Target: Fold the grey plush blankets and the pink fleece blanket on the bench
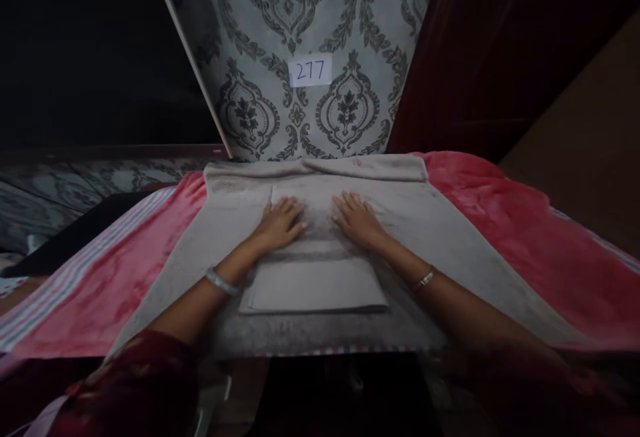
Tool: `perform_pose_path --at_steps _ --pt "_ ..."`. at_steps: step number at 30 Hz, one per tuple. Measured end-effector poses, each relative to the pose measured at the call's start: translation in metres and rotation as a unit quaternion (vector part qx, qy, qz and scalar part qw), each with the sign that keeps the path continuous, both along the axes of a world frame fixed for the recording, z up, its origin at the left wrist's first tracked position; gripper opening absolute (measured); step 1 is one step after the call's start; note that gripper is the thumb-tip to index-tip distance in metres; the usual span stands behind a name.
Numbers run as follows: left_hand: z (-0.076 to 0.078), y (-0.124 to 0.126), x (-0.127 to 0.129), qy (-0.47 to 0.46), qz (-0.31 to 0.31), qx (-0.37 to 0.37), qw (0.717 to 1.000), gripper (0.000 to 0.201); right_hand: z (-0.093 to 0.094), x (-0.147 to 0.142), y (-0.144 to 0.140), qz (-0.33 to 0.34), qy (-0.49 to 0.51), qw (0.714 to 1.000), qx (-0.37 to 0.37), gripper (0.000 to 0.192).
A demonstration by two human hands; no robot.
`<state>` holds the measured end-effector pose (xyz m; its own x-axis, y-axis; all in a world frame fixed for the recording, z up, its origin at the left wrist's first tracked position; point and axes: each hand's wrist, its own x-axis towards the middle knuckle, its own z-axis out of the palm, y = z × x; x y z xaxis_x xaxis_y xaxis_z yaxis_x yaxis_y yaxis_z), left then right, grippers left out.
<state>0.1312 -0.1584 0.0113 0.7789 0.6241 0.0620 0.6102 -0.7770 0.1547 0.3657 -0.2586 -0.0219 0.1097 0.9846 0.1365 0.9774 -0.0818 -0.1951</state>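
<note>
A folded grey towel (pixel 315 284) lies in the middle of a larger grey towel (pixel 450 230) spread flat over a red blanket. My left hand (pixel 281 222) rests palm down on the far left part of the folded towel, fingers together and flat. My right hand (pixel 356 217) lies palm down on the far right part, a short gap from the left hand. Neither hand grips anything. Each wrist wears a bracelet.
The red blanket (pixel 525 237) with a striped edge covers the surface on both sides. Behind it stands a wall with grey damask wallpaper and a white label (pixel 311 70) reading 277. Dark areas flank the wall left and right.
</note>
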Motion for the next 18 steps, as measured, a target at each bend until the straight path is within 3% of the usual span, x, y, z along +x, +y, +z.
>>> perform_pose_path --at_steps 2,5,12,18 --pt "-0.013 -0.031 -0.01 -0.004 -0.072 0.013 0.997 0.063 -0.009 -0.018 -0.026 0.041 -0.017 0.999 -0.001 0.063" --pt "-0.028 -0.056 -0.016 -0.004 -0.09 0.029 0.996 0.064 -0.021 -0.032 -0.044 0.046 -0.029 0.999 -0.006 0.065" --pt "-0.026 -0.055 -0.015 0.028 -0.082 0.024 0.996 0.067 -0.023 -0.02 -0.048 0.044 -0.031 0.998 -0.017 0.063" --pt "-0.028 -0.053 -0.045 0.027 -0.089 0.008 0.996 0.067 -0.031 -0.003 -0.071 0.024 -0.026 0.999 -0.031 0.059"
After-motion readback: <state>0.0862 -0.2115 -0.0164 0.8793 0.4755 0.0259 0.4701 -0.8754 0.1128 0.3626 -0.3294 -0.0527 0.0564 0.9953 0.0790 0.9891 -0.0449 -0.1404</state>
